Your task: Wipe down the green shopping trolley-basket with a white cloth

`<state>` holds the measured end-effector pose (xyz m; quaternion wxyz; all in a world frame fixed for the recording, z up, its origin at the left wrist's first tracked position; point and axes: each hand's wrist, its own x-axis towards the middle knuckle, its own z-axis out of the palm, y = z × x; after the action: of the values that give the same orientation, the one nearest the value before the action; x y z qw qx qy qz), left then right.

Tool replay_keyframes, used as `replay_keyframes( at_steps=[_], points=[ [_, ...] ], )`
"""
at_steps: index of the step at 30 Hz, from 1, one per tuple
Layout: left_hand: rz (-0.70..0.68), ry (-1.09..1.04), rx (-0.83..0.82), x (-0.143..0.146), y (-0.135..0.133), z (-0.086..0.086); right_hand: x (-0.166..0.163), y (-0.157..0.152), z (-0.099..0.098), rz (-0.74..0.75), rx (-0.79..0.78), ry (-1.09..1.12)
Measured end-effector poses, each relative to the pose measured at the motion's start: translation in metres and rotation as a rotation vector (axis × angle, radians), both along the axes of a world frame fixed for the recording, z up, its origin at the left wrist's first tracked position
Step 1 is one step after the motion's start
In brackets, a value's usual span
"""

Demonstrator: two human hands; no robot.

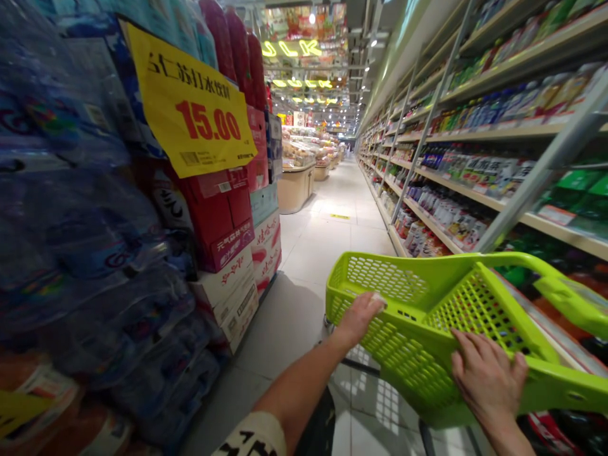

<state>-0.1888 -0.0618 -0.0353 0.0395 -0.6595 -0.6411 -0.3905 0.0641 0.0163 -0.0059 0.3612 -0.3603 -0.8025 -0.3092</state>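
A lime-green plastic shopping cart (413,335) stands at the lower right, turned sideways to me, and its basket looks bare inside. My left hand (360,316) is closed over the near rim towards the cart's left end. Something small and white shows at its fingertips, too little to name. Farther right along the same rim, my right hand (491,373) is closed over the edge, fingers hooked inward beside the slanted perforated panel (479,307). The cart's handle (577,297) lies at the right, with neither hand on it.
Shrink-wrapped bottle packs (95,240) and stacked drink cartons (237,285) rise close on the left, under a yellow price sign (199,114). Long drink shelves (475,183) line the right. A tiled aisle (332,234) runs ahead past wooden display bins (297,187).
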Motion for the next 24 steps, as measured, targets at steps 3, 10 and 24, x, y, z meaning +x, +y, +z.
replay_keyframes(
  at_steps=[3,10,24],
  points=[
    [0.190,-0.081,0.008,-0.027,-0.006,0.000,-0.004,-0.008,0.005,-0.013,-0.042,-0.020],
    [0.089,0.037,0.065,-0.012,0.008,-0.010,-0.018,-0.019,0.016,-0.071,-0.175,0.051],
    [0.101,0.065,0.131,-0.031,0.007,-0.016,-0.019,-0.025,0.016,-0.084,-0.265,0.090]
  ],
)
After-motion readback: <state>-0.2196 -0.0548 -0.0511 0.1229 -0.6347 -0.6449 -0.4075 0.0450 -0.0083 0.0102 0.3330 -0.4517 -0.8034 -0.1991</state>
